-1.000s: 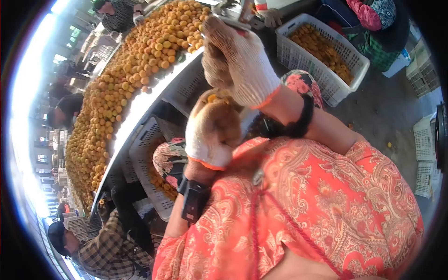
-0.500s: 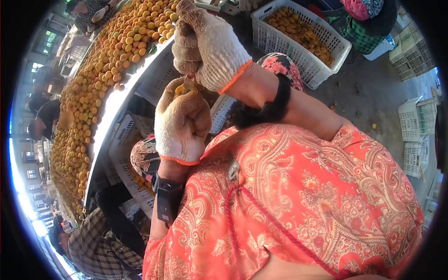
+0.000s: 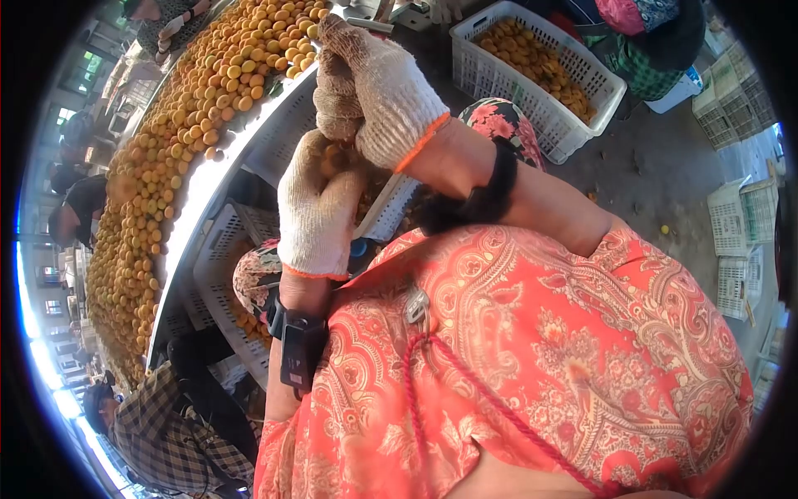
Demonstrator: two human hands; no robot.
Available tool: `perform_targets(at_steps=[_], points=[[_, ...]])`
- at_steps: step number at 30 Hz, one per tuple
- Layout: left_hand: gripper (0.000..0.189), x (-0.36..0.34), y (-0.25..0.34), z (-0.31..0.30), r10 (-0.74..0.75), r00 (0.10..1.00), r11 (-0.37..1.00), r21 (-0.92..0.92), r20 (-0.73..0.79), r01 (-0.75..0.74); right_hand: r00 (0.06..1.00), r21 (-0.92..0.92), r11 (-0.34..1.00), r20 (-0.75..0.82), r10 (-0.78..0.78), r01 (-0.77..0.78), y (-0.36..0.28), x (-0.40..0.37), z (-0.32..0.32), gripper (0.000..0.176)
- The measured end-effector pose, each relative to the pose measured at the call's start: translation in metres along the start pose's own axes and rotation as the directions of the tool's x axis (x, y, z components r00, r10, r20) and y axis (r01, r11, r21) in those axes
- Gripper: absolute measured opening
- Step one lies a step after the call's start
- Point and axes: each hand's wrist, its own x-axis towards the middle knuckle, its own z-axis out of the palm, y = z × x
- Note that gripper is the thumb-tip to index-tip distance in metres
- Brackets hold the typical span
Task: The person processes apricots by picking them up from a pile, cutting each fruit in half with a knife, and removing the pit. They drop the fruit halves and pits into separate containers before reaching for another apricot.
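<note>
Long worktop carries a big pile of orange fruit, with a white crate beyond. Left hand has a closed grip round a single fruit, tucked right under the fisted right hand — can't tell what that grip holds, maybe a small blade. I'd brace the fruit firmly and work slowly, thumbs clear.

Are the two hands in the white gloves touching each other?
Touching. The head view shows the right hand pressed onto the top of the left hand, with no gap between them, around a small orange fruit.
</note>
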Motion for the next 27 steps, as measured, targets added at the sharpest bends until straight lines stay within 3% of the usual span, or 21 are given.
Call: perform_targets(at_steps=[2,5,8,10,12,14,15,19,21,23,27], points=[[0.021,0.004,-0.005,-0.004,0.097,0.995,0.97,0.222,0.009,-0.097,0.996,-0.066,0.996,-0.059,0.06,-0.064,-0.002,-0.001,0.003,0.035],[0.023,0.012,-0.017,-0.009,0.219,0.974,0.922,0.314,0.06,-0.227,0.992,-0.014,0.998,-0.106,0.066,-0.068,0.003,0.007,-0.006,0.03],[0.024,0.019,-0.017,-0.015,0.323,0.931,0.821,0.438,0.171,-0.366,0.992,0.041,0.991,-0.02,0.126,-0.125,0.004,0.013,-0.019,0.034],[0.023,0.017,-0.009,-0.013,0.213,0.956,0.839,0.463,0.201,-0.284,0.983,0.007,0.985,-0.073,0.17,-0.17,0.001,0.014,-0.02,0.036],[0.028,0.025,-0.014,-0.013,0.185,0.957,0.892,0.37,0.223,-0.259,0.976,0.039,0.98,-0.091,0.199,-0.197,0.001,0.02,-0.026,0.036],[0.033,0.028,-0.005,-0.015,-0.113,0.963,0.98,0.184,0.245,0.068,0.965,0.038,0.972,-0.114,0.236,-0.233,-0.004,0.019,-0.026,0.037],[0.038,0.028,-0.004,-0.013,-0.161,0.947,0.986,0.008,0.279,0.165,0.961,0.03,0.971,-0.139,0.24,-0.238,-0.005,0.019,-0.025,0.036],[0.026,0.025,0.003,-0.011,-0.33,0.889,0.841,-0.328,0.318,0.43,0.984,-0.053,0.985,-0.079,0.162,-0.166,-0.006,0.015,-0.019,0.031],[0.026,0.027,-0.001,-0.016,-0.343,0.872,0.839,-0.303,0.348,0.451,0.991,-0.179,0.977,-0.078,0.105,-0.117,-0.005,0.01,-0.008,0.037],[0.025,0.027,-0.004,-0.019,-0.358,0.855,0.835,-0.282,0.375,0.473,0.986,-0.175,0.975,-0.11,0.123,-0.141,-0.003,0.009,-0.003,0.037],[0.028,0.023,-0.002,-0.021,-0.302,0.888,0.924,-0.123,0.348,0.362,0.975,-0.161,0.967,-0.138,0.177,-0.198,-0.001,0.011,-0.003,0.037]])
